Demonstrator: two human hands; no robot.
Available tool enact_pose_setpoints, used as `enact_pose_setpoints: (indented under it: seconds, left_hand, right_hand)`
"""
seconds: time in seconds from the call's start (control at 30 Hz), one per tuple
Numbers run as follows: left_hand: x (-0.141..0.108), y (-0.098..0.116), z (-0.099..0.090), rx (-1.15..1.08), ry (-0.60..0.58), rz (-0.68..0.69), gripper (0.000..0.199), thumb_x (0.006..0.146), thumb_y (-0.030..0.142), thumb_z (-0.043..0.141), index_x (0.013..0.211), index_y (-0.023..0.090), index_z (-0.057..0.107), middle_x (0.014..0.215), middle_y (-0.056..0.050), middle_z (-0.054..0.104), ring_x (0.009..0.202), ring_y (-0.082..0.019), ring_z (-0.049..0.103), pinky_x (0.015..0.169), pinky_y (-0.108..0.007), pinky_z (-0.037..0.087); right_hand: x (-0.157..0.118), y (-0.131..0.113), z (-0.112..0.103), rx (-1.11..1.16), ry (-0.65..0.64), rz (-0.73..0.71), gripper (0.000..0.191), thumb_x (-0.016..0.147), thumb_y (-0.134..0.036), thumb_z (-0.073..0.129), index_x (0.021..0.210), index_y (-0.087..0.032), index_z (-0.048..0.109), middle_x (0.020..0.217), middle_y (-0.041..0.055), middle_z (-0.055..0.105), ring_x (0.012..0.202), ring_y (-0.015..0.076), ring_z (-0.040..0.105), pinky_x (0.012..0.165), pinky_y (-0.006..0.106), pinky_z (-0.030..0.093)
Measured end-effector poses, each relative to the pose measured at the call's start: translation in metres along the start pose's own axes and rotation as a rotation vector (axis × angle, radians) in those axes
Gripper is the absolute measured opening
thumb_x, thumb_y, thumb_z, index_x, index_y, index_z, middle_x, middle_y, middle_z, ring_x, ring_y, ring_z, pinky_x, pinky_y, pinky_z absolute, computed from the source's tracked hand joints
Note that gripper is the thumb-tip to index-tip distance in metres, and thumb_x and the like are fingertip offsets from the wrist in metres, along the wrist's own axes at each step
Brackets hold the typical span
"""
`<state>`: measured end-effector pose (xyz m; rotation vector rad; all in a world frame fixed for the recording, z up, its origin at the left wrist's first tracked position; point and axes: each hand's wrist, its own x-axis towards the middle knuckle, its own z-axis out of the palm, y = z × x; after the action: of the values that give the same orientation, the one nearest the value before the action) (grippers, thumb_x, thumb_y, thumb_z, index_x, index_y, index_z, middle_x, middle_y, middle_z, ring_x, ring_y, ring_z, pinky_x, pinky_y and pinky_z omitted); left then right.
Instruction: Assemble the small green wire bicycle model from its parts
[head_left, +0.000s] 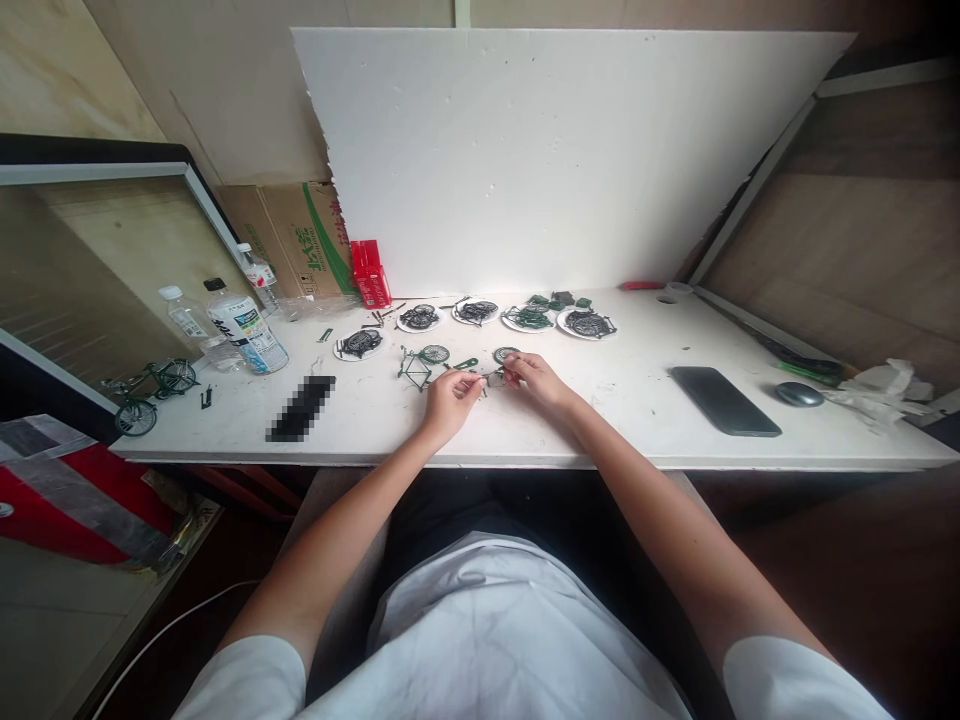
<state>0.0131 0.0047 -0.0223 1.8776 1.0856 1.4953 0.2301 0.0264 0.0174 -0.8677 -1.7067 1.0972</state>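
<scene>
Your left hand (452, 402) and right hand (534, 376), fingertips pinched, hold a thin dark part (493, 374) inward of the smooth white tabletop's (622, 425) front-edge middle. A slender-tubed green frame (414, 368) lies leftward; a round, spoked wheel (505, 353) sits just beyond your right hand.

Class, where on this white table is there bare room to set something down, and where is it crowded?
Widest bare patch: the table between the right hand and black slab. Smaller: between the left hand and pixelated patch. Crowded: the bike frame beside the hands, plates behind, bottles at left.
</scene>
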Motion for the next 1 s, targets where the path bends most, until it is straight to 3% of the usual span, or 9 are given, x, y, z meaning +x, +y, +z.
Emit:
enact_pose_setpoints:
  seconds: [0.5,0.67,0.87,1.0]
  left_hand:
    - [-0.0009,-0.0024,0.0004,-0.009,-0.038,0.014,0.025,0.095,0.044,0.076,0.096,0.02,0.081,0.098,-0.009,0.079,0.074,-0.016,0.071,0.063,-0.027,0.059]
    - [-0.0016,0.0002,0.0,-0.003,-0.033,0.01,0.022,0.095,0.041,0.076,0.097,0.02,0.081,0.097,-0.009,0.079,0.074,-0.016,0.071,0.063,-0.027,0.057]
    - [-0.0023,0.006,-0.0011,0.036,-0.035,0.033,0.017,0.094,0.037,0.077,0.095,0.02,0.082,0.095,-0.009,0.079,0.075,-0.017,0.07,0.064,-0.028,0.056]
    - [-0.0023,0.007,-0.0012,0.054,-0.031,0.04,0.015,0.094,0.035,0.077,0.095,0.021,0.082,0.095,-0.008,0.079,0.075,-0.016,0.07,0.065,-0.028,0.056]
  right_hand:
    - [-0.0018,-0.0012,-0.0002,-0.017,-0.036,0.039,0.06,0.101,-0.065,0.057,0.058,-0.024,0.046,0.055,-0.0004,0.046,0.056,0.0161,0.04,0.064,0.035,0.037]
    - [-0.0011,-0.0013,0.0011,-0.039,-0.004,0.018,0.052,0.101,-0.057,0.058,0.062,-0.023,0.051,0.061,0.0007,0.05,0.06,0.0173,0.046,0.067,0.035,0.039]
    - [-0.0035,-0.0042,0.0053,-0.011,0.015,0.016,0.032,0.097,-0.051,0.063,0.081,-0.024,0.056,0.067,-0.0018,0.05,0.065,0.0171,0.046,0.067,0.034,0.04]
    - [-0.0042,-0.0043,0.005,0.002,-0.004,0.012,0.035,0.097,-0.056,0.065,0.086,-0.024,0.055,0.067,-0.0029,0.051,0.065,0.0168,0.046,0.067,0.033,0.039]
